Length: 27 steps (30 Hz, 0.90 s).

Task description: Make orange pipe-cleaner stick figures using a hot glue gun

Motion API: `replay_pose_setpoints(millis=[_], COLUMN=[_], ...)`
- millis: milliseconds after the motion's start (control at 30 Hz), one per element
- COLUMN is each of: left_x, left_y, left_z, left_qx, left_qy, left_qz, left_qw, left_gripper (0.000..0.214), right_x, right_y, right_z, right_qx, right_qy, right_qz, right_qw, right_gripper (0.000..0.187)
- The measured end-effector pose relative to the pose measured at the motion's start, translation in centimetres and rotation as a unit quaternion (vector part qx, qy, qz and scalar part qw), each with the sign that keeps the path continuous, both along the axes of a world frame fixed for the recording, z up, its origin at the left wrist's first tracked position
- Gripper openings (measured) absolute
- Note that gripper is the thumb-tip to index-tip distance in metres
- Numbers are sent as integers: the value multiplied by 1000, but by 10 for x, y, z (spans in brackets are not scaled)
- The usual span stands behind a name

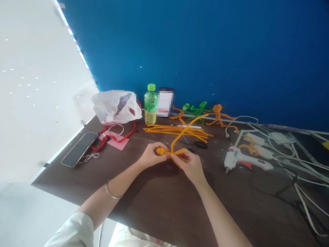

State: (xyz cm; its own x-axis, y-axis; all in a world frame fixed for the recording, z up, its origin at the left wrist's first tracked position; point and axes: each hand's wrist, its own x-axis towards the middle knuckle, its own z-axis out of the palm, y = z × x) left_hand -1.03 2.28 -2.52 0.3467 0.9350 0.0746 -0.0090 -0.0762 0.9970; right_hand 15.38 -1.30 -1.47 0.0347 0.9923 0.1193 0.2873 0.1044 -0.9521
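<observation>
An orange pipe-cleaner figure (168, 151) is held low over the dark brown table (159, 202) between both hands. My left hand (151, 155) pinches its coiled knot end. My right hand (189, 164) is closed on the loose strands beside it; one long strand arcs up and away to the right. A bundle of spare orange pipe cleaners (177, 131) lies just beyond, with black-handled scissors (195, 144) next to it.
A phone (79, 149) and red lanyard (115, 136) lie left, a white plastic bag (117, 106) and green-capped bottle (150, 104) behind. Finished green and orange figures (205, 113) lean at the blue wall. Glue guns (241, 159) and white cables fill the right.
</observation>
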Motion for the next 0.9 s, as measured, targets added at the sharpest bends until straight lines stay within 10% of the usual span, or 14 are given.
replay_pose_setpoints(millis=[900], left_x=[0], left_y=[-3], left_z=[-1], left_qx=[70], left_qy=[63], left_qz=[6], left_qw=[996], left_gripper=[15], right_x=[3], right_y=[4], right_z=[-1], right_qx=[-104], right_qy=[67], right_qz=[3], right_qw=[992], right_gripper=[23])
